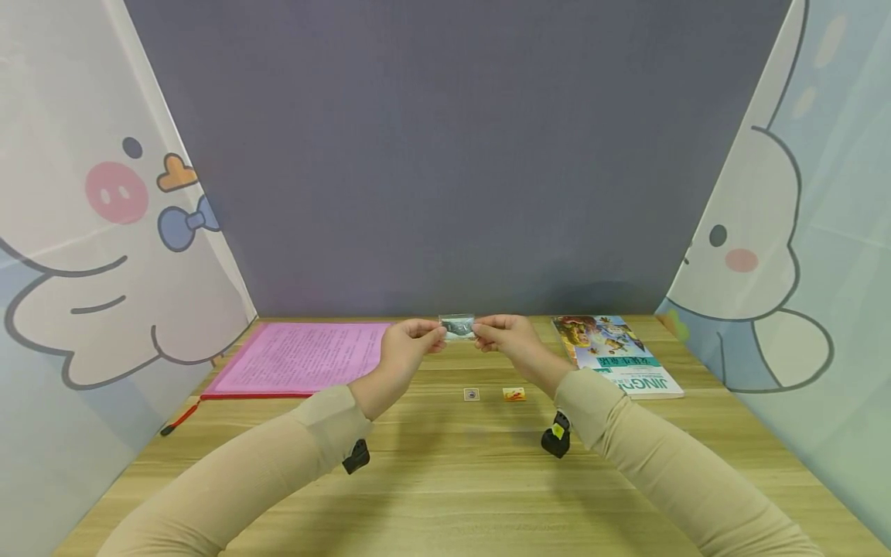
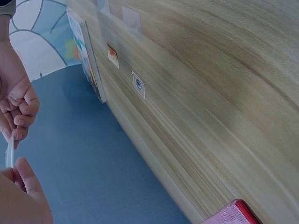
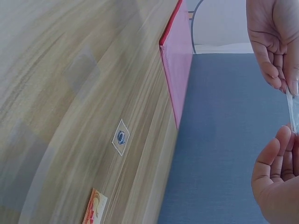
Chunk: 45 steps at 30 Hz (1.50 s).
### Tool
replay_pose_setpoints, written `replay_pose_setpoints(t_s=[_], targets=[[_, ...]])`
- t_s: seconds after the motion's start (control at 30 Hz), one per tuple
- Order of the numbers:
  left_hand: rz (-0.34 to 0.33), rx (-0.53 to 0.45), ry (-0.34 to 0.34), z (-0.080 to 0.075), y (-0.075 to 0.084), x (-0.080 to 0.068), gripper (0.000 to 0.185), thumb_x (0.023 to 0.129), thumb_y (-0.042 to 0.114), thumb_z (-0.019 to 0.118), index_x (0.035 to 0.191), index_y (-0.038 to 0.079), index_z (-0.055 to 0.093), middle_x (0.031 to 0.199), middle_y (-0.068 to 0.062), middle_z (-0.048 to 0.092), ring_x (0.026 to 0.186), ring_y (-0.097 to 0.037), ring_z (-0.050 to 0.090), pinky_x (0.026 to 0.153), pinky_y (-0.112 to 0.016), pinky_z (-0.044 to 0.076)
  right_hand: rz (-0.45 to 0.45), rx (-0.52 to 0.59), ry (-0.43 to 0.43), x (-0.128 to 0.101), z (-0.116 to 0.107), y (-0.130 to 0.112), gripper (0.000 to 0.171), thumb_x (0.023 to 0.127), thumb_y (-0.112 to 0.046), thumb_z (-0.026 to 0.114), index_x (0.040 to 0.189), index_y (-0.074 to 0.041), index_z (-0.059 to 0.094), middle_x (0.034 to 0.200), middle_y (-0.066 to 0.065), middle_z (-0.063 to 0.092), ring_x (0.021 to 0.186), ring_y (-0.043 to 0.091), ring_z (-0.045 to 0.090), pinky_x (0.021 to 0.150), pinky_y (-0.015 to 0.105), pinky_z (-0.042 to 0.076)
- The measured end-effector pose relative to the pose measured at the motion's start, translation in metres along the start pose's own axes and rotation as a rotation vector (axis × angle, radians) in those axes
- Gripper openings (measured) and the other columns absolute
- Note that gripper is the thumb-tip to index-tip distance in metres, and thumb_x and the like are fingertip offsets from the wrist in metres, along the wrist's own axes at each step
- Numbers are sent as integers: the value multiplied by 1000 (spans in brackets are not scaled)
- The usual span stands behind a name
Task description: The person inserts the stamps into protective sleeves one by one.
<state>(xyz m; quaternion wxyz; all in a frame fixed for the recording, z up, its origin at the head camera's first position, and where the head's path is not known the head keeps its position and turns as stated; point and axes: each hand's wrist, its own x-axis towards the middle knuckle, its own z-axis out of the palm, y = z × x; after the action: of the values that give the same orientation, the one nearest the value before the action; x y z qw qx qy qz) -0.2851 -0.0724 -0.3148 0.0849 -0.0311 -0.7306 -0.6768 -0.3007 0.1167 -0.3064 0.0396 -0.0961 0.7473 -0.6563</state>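
Both hands hold a small clear plastic sleeve [image 1: 458, 326] with a dark green-grey, stamp-like picture inside, raised above the far part of the table. My left hand [image 1: 400, 352] pinches its left edge between thumb and fingers. At its right edge my right hand [image 1: 513, 342] pinches likewise. In both wrist views the sleeve [image 3: 294, 109] shows nearly edge-on. Below the hands, two small stamp-like pieces lie on the table: a pale one with a blue round motif [image 1: 471, 394] and a red-and-yellow one [image 1: 514, 394].
A pink zip pouch [image 1: 306, 356] with a printed sheet lies at the left, its red pull hanging out. A children's book [image 1: 616, 348] lies at the right. Faint clear rectangles [image 3: 81, 72] lie nearer on the wooden table [image 1: 459, 503]. A grey panel [image 1: 452, 155] stands behind.
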Motion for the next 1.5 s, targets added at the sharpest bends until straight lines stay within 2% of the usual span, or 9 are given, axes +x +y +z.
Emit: replay_pose_setpoints(t_s=[0.13, 0.33, 0.53, 0.8, 0.9, 1.07, 1.2, 1.37, 1.5], targets=[[4, 13, 11, -1, 1, 1, 16, 87, 9, 72, 98, -3, 71, 81, -8, 71, 64, -8, 66, 73, -29, 62, 1, 10, -5, 0, 0, 0, 29, 97, -14, 61, 116, 7, 63, 90, 8, 69, 75, 12, 65, 79, 31, 59], [-1, 29, 16, -2, 0, 1, 14, 87, 10, 72, 97, 0, 72, 82, -7, 71, 64, -8, 66, 83, -43, 60, -18, 36, -35, 2, -3, 0, 31, 99, -20, 57, 115, 6, 62, 84, -3, 67, 76, 12, 64, 74, 26, 57], [7, 17, 23, -3, -2, 1, 14, 87, 10, 73, 96, -1, 73, 82, -8, 72, 69, -17, 70, 73, -32, 62, -35, 34, -38, 2, -4, 2, 28, 97, -21, 60, 111, 4, 65, 83, -4, 68, 75, 12, 64, 73, 25, 57], [2, 7, 10, -3, -2, 0, 15, 87, 9, 73, 96, -2, 72, 80, -7, 71, 67, -14, 69, 70, -27, 61, -47, 23, -50, 2, -5, 3, 28, 96, -20, 63, 108, 6, 65, 81, -4, 68, 79, 16, 65, 75, 28, 58], [-1, 4, 3, -3, -1, -1, 15, 87, 9, 73, 96, -2, 72, 79, -6, 71, 70, -18, 70, 69, -26, 61, -49, 15, -49, 2, -5, 3, 29, 96, -19, 62, 110, 7, 64, 80, -5, 67, 79, 17, 66, 75, 28, 58], [-6, 8, 0, -4, -1, -2, 15, 87, 9, 73, 97, -2, 72, 81, -7, 72, 73, -21, 71, 69, -26, 61, -49, 0, -50, 1, -4, 2, 30, 96, -18, 62, 112, 8, 64, 83, -1, 68, 78, 15, 66, 74, 26, 58], [-12, 16, -2, -4, 0, -2, 15, 86, 9, 73, 96, -2, 72, 82, -8, 72, 70, -17, 70, 72, -28, 62, -56, -21, -57, 0, -4, 1, 28, 97, -17, 61, 111, 8, 65, 87, 4, 69, 79, 17, 66, 73, 26, 57], [-11, 14, -1, -4, -1, -3, 14, 86, 8, 73, 96, -3, 72, 79, -6, 71, 72, -20, 70, 77, -35, 62, -65, -29, -64, 0, -4, 3, 27, 96, -16, 62, 109, 7, 65, 82, 0, 68, 77, 15, 65, 72, 25, 57], [-10, 13, 0, -3, -1, -3, 14, 86, 8, 73, 95, -3, 72, 77, -5, 71, 75, -25, 71, 74, -32, 62, -62, -12, -62, 1, -3, 4, 28, 95, -16, 63, 108, 8, 65, 79, -1, 67, 75, 14, 64, 70, 24, 57]])
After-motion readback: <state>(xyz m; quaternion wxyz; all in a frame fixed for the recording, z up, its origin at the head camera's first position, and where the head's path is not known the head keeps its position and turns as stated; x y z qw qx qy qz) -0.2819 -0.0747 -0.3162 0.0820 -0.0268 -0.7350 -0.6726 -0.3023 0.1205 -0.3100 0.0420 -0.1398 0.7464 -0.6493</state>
